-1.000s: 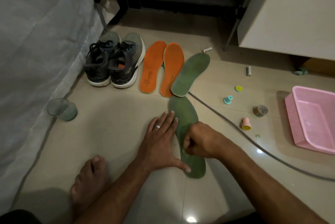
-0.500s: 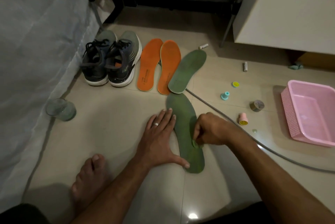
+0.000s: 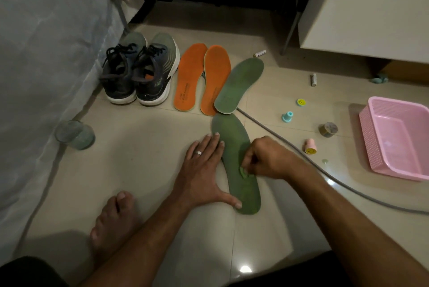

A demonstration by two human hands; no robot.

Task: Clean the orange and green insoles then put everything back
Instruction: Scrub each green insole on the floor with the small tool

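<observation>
On the tiled floor (image 3: pixel 139 159), our spread left hand (image 3: pixel 204 170) pins the near green insole (image 3: pixel 234 138), likely light and floppy, while our right hand (image 3: pixel 267 159) pinches a small green wipe (image 3: pixel 243 172).

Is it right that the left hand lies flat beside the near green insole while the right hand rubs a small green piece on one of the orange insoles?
Not quite. The head view shows the right hand pressing the small green piece on the near green insole, not on an orange insole. The left hand does lie flat beside that green insole, as stated.
</observation>
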